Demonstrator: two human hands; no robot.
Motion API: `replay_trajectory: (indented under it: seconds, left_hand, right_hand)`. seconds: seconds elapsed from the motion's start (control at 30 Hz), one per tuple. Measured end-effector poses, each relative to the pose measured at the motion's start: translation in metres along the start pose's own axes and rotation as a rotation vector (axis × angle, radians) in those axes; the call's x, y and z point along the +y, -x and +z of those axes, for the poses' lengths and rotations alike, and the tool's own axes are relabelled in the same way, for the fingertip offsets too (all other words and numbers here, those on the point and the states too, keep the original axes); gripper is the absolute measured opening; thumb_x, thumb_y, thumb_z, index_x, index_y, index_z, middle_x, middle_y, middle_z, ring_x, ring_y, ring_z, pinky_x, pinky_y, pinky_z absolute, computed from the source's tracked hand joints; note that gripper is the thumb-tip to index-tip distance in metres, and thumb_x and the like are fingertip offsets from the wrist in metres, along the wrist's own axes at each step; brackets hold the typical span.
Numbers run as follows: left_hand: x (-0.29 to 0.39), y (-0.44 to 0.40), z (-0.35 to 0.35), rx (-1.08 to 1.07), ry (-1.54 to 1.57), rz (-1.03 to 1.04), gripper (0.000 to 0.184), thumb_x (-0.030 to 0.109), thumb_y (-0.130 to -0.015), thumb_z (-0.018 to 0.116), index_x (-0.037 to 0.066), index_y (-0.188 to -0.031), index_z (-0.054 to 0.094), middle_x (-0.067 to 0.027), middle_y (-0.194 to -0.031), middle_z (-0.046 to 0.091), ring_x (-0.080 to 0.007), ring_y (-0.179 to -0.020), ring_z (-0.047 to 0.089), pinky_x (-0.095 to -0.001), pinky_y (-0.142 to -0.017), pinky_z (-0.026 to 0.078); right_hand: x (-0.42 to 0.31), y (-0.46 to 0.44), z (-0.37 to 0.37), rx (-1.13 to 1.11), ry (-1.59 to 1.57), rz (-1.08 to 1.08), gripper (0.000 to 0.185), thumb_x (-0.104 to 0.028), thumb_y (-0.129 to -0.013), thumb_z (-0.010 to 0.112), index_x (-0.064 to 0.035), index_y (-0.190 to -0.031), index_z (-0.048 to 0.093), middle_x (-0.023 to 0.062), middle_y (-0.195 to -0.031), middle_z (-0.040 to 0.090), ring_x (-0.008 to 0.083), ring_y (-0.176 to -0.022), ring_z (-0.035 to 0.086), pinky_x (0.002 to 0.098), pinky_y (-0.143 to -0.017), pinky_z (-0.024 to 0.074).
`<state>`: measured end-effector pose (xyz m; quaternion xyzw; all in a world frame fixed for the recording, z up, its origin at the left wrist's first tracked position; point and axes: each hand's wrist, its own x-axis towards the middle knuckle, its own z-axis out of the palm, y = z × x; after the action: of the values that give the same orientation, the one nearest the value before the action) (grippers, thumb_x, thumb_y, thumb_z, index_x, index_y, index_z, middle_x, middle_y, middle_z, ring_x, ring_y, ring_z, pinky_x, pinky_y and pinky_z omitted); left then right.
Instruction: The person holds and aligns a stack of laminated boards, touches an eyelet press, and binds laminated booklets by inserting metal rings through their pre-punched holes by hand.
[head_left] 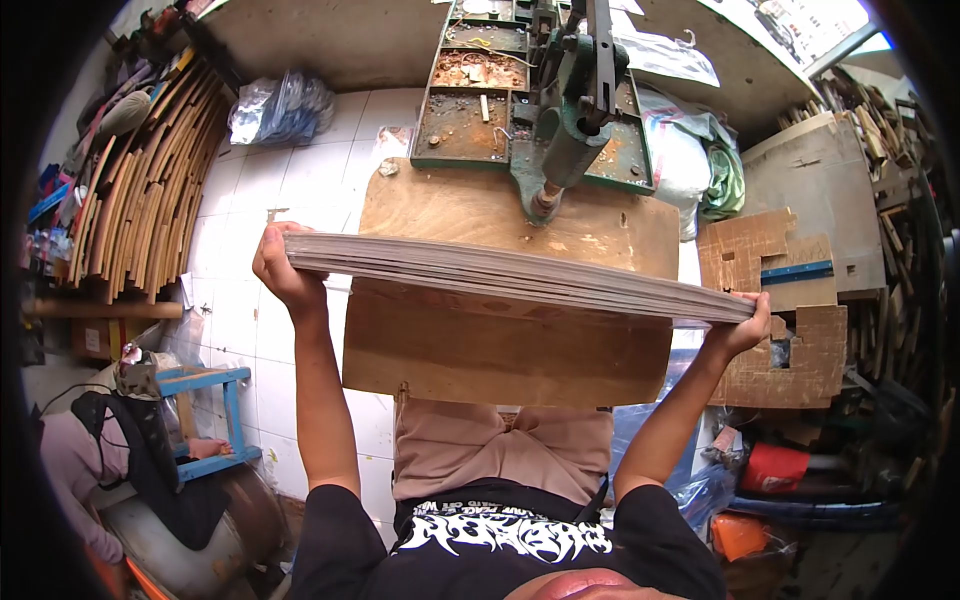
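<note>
So my left hand (288,278) and right hand (742,330) are clamping opposite ends of the sheet stack (520,279) over the wooden counter (500,355); gripping's looking done, letting go isn't happening yet.

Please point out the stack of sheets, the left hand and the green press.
Stack of sheets (520,277): head view, on the layered edges, midway along.
Left hand (279,275): head view, on the middle of the hand.
Green press (573,150): head view, on its cylindrical body.
</note>
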<state>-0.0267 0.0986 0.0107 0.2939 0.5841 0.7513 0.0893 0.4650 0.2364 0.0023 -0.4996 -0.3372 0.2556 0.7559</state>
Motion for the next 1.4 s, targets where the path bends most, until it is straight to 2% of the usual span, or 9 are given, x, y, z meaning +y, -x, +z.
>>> replay_trajectory:
  seconds: [0.2,0.43,0.5,0.83,0.9,1.0,1.1,1.33,1.4]
  left_hand:
    - [0.002,0.000,0.001,-0.013,0.004,-0.006,0.041,0.034,-0.094,0.035,0.002,-0.074,0.053,-0.0087,-0.059,0.052,-0.0146,-0.043,0.045,-0.0257,-0.037,0.036]
    - [0.002,0.001,0.001,-0.016,0.025,-0.035,0.041,0.035,-0.094,0.036,0.003,-0.076,0.053,-0.0088,-0.059,0.053,-0.0140,-0.041,0.044,-0.0254,-0.036,0.035]
    - [0.004,0.001,0.004,0.004,0.026,-0.002,0.040,0.033,-0.095,0.033,0.003,-0.073,0.050,-0.0071,-0.056,0.051,-0.0104,-0.039,0.043,-0.0241,-0.034,0.033]
    - [-0.001,0.001,0.000,0.035,0.034,0.012,0.042,0.033,-0.094,0.035,0.002,-0.072,0.051,-0.0061,-0.056,0.050,-0.0111,-0.042,0.043,-0.0247,-0.037,0.034]
    - [-0.004,-0.001,-0.004,-0.039,0.032,-0.013,0.040,0.035,-0.094,0.037,0.002,-0.078,0.053,-0.0085,-0.061,0.054,-0.0143,-0.043,0.047,-0.0259,-0.037,0.036]
    - [0.001,0.001,0.001,0.008,0.014,0.016,0.040,0.035,-0.094,0.037,0.002,-0.079,0.054,-0.0083,-0.062,0.054,-0.0148,-0.046,0.048,-0.0262,-0.041,0.038]
    - [0.006,0.002,0.008,0.049,0.031,0.044,0.042,0.033,-0.095,0.035,0.002,-0.072,0.051,-0.0062,-0.056,0.050,-0.0111,-0.042,0.043,-0.0251,-0.036,0.034]
    - [0.002,0.001,0.003,0.035,0.042,0.034,0.041,0.032,-0.095,0.035,0.002,-0.074,0.052,-0.0057,-0.058,0.050,-0.0108,-0.043,0.042,-0.0249,-0.038,0.033]
    - [0.005,0.002,0.001,0.007,0.041,-0.026,0.040,0.030,-0.094,0.036,0.002,-0.073,0.052,-0.0053,-0.059,0.050,-0.0107,-0.044,0.043,-0.0247,-0.039,0.034]
  right_hand:
    - [-0.001,0.000,0.001,0.005,-0.006,-0.011,0.034,-0.024,-0.093,0.044,-0.0036,-0.066,0.052,0.0100,-0.061,0.054,0.0185,-0.056,0.053,0.0311,-0.058,0.0464]
    - [-0.004,0.001,0.002,-0.010,-0.004,-0.024,0.035,-0.023,-0.093,0.045,-0.0040,-0.065,0.051,0.0086,-0.061,0.051,0.0183,-0.056,0.051,0.0316,-0.057,0.0442]
    - [-0.004,0.002,0.003,-0.007,-0.008,-0.020,0.035,-0.023,-0.093,0.045,-0.0040,-0.064,0.050,0.0086,-0.061,0.051,0.0183,-0.056,0.051,0.0315,-0.057,0.0443]
    - [-0.006,0.003,0.005,0.004,0.004,-0.022,0.034,-0.022,-0.093,0.044,-0.0041,-0.064,0.050,0.0095,-0.062,0.052,0.0185,-0.056,0.052,0.0307,-0.053,0.0454]
    - [-0.008,0.004,0.010,0.028,-0.020,-0.005,0.035,-0.022,-0.093,0.045,-0.0041,-0.064,0.050,0.0096,-0.061,0.052,0.0183,-0.055,0.052,0.0303,-0.053,0.0452]
    - [-0.004,0.002,0.004,0.035,-0.004,0.007,0.035,-0.022,-0.093,0.044,-0.0043,-0.063,0.050,0.0094,-0.061,0.053,0.0173,-0.054,0.051,0.0296,-0.051,0.0448]
    - [0.000,0.000,0.001,0.026,0.011,-0.020,0.034,-0.023,-0.093,0.044,-0.0043,-0.065,0.050,0.0090,-0.061,0.053,0.0165,-0.053,0.051,0.0292,-0.051,0.0446]
    - [0.000,-0.001,0.000,-0.005,0.033,-0.080,0.032,-0.021,-0.092,0.044,-0.0046,-0.065,0.049,0.0070,-0.062,0.050,0.0162,-0.055,0.050,0.0288,-0.053,0.0440]
    - [0.000,-0.001,0.001,-0.003,0.033,-0.094,0.032,-0.020,-0.092,0.044,-0.0047,-0.065,0.049,0.0068,-0.062,0.050,0.0162,-0.055,0.050,0.0289,-0.053,0.0439]
